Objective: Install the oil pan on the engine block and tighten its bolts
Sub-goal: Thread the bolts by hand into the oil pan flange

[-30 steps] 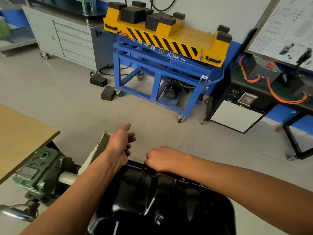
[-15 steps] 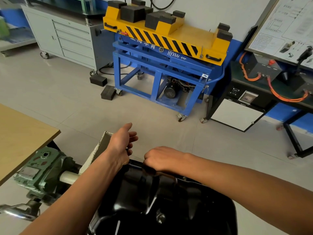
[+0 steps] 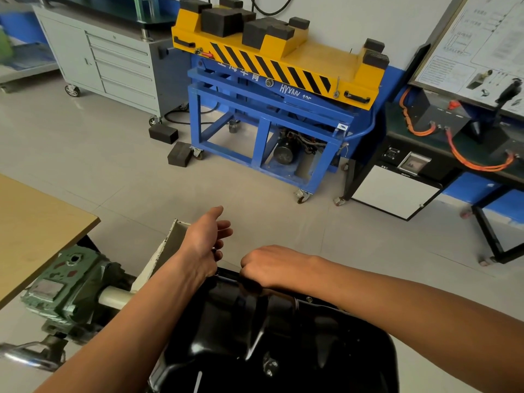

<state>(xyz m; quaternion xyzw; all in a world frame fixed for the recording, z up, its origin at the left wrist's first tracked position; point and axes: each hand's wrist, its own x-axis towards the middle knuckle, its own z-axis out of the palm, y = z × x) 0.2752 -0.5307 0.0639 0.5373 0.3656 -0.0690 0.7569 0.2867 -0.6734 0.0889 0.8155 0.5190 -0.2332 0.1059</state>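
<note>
The black oil pan (image 3: 283,341) lies bottom-up at the bottom centre, and the engine block under it is hidden. My right hand (image 3: 272,265) sits on the pan's far flange with its fingers curled down and pinched together. Its fingertips and whatever they pinch are hidden. A fitted bolt (image 3: 309,299) shows on the flange just right of that hand. My left hand (image 3: 204,239) hovers just left of the flange with the thumb pointing up. Its lower fingers curl round small dark pieces that look like bolts.
A green gearbox (image 3: 71,287) with a chrome crank handle (image 3: 25,355) stands left of the pan. A wooden tabletop (image 3: 34,225) is at the left edge. Across the tiled floor stand a blue and yellow lift trolley (image 3: 272,109), a grey drawer cabinet (image 3: 113,61) and a black trainer bench (image 3: 425,154).
My left hand's upper fingers have opened out slightly. My right hand stays at the same spot on the far flange, and the pan has not moved.
</note>
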